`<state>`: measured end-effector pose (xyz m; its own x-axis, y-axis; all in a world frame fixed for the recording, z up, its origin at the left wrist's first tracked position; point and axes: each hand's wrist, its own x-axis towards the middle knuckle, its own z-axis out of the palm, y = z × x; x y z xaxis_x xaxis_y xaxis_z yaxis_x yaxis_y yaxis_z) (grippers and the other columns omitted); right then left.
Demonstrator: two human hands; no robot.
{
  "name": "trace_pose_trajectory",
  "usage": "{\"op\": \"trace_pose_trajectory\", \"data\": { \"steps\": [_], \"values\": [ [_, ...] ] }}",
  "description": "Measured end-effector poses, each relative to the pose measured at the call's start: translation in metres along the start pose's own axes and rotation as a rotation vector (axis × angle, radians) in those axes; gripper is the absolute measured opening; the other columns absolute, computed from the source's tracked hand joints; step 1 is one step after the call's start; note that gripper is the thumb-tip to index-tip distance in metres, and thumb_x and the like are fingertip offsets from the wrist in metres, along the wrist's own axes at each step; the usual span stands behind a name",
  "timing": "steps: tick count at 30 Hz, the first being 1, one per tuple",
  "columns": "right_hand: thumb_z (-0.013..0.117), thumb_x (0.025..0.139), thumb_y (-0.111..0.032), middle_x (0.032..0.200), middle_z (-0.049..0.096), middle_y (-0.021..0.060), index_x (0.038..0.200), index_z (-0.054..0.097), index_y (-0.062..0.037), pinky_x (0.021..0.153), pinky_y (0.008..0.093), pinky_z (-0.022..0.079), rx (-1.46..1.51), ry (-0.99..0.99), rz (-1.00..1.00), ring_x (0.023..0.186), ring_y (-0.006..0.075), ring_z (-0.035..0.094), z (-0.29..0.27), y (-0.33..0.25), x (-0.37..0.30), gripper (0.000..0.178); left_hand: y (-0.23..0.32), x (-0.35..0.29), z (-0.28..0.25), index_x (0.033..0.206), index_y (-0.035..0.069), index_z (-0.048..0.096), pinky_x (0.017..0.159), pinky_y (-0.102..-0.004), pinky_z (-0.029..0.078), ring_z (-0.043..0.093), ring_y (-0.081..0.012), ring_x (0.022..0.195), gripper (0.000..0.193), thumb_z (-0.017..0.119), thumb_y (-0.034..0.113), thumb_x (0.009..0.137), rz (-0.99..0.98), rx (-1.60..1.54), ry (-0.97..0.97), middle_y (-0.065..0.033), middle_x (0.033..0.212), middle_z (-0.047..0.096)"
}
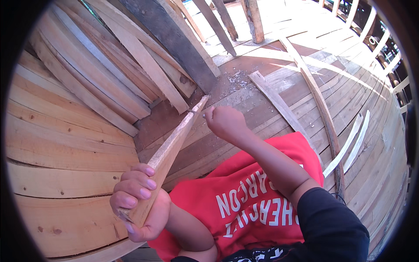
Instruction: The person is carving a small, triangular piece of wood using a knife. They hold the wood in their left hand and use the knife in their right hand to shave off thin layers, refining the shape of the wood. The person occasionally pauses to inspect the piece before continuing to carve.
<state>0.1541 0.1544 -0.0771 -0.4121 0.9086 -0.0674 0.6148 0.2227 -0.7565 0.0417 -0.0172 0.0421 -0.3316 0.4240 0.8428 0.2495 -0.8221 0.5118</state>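
A tapered wooden stick (174,142) is clasped at its lower end by the left hand (137,203), lower left of frame, slanting toward centre. The right hand (224,122) is fisted around a small blade-like tool (195,112), barely visible, pressed against the stick's upper part, apparently for shaving; wood shavings (233,81) lie beyond.

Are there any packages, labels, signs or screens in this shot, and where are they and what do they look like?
No packages, signs or screens.
Only lettering: white block print on the red garment, lower centre, between the left hand gripping the tapered wooden piece and the right hand near its tip.
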Motion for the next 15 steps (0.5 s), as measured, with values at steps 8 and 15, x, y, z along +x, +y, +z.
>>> {"op": "trace_pose_trajectory", "data": {
  "steps": [8,15],
  "values": [
    [0.034,0.094,-0.033,0.080,0.064,0.0280,0.078,0.065,0.0045,0.078,0.0525,0.050,-0.022,-0.015,0.135,0.079,0.0453,0.064,0.012,0.033,0.017,0.052,0.002,-0.001,0.004,0.091,0.008,0.053,0.065,-0.0432,0.046,0.052,-0.0226,0.065,0.039,0.042,0.046,0.087,0.008,-0.015,0.009,-0.0079,0.074,0.054],
    [0.033,0.094,-0.032,0.080,0.064,0.0277,0.079,0.066,0.0039,0.080,0.0517,0.050,-0.005,-0.063,0.048,0.080,0.0467,0.063,-0.008,-0.018,-0.014,0.052,0.003,-0.001,-0.005,0.086,0.008,0.055,0.060,-0.0425,0.048,0.054,-0.0231,0.060,0.038,0.043,0.043,0.088,0.032,0.004,-0.047,-0.0084,0.070,0.056]
  ]
}}
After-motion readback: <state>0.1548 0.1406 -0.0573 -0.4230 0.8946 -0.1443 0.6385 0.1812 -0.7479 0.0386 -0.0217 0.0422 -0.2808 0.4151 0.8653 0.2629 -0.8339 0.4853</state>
